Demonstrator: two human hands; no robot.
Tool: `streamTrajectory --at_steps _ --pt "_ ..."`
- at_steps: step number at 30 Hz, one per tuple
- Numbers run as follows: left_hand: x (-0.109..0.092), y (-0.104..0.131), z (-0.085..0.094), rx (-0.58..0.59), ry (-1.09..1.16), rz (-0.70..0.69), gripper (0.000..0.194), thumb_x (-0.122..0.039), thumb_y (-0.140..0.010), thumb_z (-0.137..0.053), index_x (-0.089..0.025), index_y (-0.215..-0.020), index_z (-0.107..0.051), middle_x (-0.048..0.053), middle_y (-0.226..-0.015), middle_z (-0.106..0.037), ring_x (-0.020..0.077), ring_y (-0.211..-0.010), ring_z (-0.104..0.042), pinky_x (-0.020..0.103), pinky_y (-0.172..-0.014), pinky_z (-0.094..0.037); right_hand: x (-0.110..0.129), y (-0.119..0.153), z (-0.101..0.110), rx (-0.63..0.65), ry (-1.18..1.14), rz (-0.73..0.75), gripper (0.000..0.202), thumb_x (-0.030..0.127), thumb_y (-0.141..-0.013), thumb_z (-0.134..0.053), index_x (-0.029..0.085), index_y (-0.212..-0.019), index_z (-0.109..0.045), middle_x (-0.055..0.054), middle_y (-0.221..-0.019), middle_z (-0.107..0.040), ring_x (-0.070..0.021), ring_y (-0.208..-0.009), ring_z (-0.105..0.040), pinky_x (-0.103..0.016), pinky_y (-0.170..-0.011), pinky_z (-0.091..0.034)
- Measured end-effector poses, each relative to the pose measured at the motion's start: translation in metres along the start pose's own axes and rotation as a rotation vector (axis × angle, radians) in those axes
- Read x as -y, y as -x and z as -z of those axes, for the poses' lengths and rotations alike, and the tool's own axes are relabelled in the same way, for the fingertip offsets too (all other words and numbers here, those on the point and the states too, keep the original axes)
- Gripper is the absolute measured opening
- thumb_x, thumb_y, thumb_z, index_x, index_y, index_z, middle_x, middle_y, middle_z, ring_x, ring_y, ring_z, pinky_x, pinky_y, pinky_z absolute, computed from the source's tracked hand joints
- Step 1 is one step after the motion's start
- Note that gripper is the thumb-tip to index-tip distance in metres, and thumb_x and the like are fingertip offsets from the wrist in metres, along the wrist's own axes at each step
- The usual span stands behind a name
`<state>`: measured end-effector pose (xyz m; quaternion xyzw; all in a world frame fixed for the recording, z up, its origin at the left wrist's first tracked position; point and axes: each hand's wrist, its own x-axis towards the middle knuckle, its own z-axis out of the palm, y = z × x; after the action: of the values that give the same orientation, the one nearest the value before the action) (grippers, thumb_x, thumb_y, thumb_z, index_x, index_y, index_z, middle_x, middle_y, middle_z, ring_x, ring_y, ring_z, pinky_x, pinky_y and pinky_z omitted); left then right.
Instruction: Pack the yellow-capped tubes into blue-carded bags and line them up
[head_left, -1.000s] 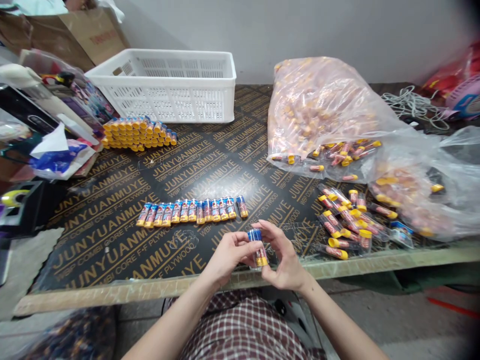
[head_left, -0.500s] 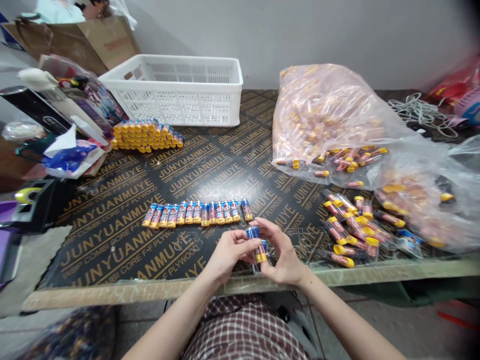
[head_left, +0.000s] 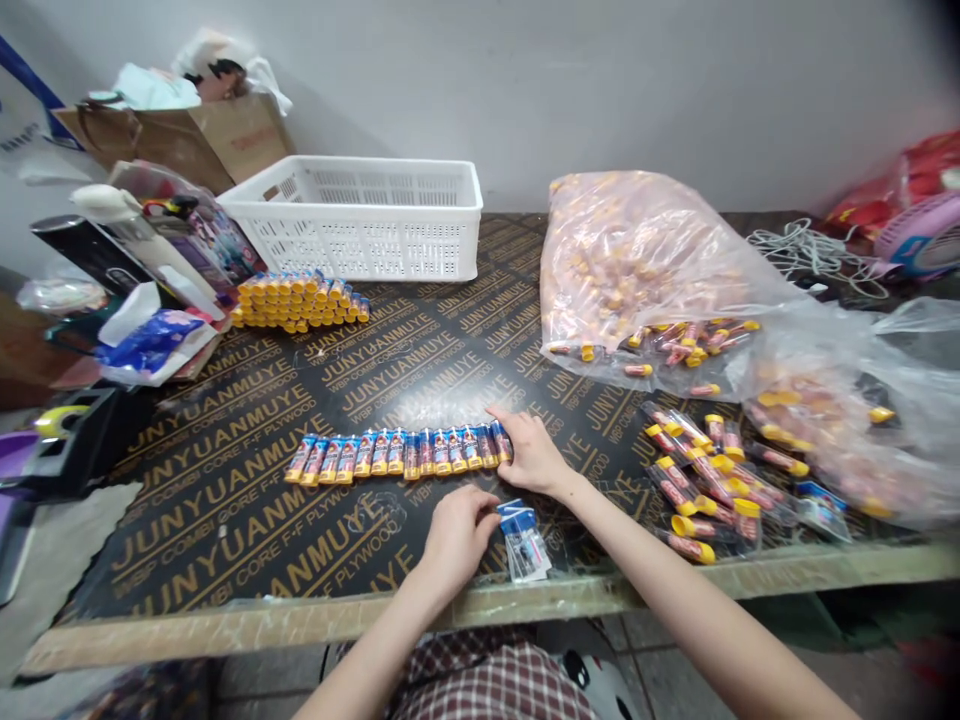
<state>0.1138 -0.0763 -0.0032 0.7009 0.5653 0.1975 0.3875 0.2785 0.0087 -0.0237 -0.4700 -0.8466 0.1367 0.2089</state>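
A row of small blue-labelled tubes (head_left: 397, 452) with yellow ends lies side by side on the dark plywood tabletop. At its right end my right hand (head_left: 534, 455) has its fingers closed round the last tube (head_left: 502, 440), against its neighbour. My left hand (head_left: 459, 535) rests lower, near the front edge, fingers curled and thumb pressed toward the index finger. Its fingertips are beside the top corner of a small fanned stack of blue-and-white printed cards (head_left: 526, 548); whatever is between them is hidden.
Loose tubes with yellow caps (head_left: 705, 480) lie to the right, before a large clear plastic bag (head_left: 622, 240) full of them. A stacked block of tubes (head_left: 300, 302) stands back left, by a white basket (head_left: 375, 240). Bottles, a tape dispenser (head_left: 71, 435) and white cable (head_left: 817, 250) flank the table.
My right hand has carried a tube up-left to the row's right end. My left hand has let go of it and moved slightly down, uncovering the printed cards. The camera view has shifted.
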Motion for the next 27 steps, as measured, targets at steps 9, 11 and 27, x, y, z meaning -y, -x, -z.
streamTrajectory --at_steps 9,11,27 --pt "-0.009 -0.005 -0.021 0.041 -0.189 0.013 0.004 -0.022 -0.077 -0.062 -0.018 -0.078 -0.061 0.003 -0.08 -0.062 0.0182 -0.076 -0.057 0.027 -0.068 -0.037 0.001 0.016 0.034 0.121 0.245 -0.14 0.091 0.026 -0.066 -0.062 0.032 -0.145 -0.018 -0.007 -0.146 -0.031 -0.0237 -0.128 -0.034 -0.037 -0.099 -0.031" --pt "-0.008 -0.006 -0.021 0.033 -0.185 0.005 0.006 -0.02 -0.078 -0.06 -0.018 -0.073 -0.058 0.002 -0.077 -0.061 0.017 -0.075 -0.057 0.026 -0.067 -0.036 -0.022 0.026 0.062 0.067 0.354 -0.33 0.085 0.036 -0.072 -0.062 0.032 -0.144 -0.019 -0.008 -0.148 -0.026 -0.026 -0.132 -0.028 -0.04 -0.101 -0.027" --pt "-0.004 -0.004 -0.019 -0.038 -0.126 -0.027 0.012 -0.027 -0.076 -0.057 -0.02 -0.067 -0.056 0.001 -0.069 -0.061 0.0179 -0.069 -0.056 0.026 -0.063 -0.035 -0.079 0.094 0.089 0.099 0.515 -0.577 0.026 0.04 -0.09 -0.047 0.02 -0.106 -0.055 -0.01 -0.099 -0.056 -0.0246 -0.092 -0.055 -0.034 -0.073 -0.043"
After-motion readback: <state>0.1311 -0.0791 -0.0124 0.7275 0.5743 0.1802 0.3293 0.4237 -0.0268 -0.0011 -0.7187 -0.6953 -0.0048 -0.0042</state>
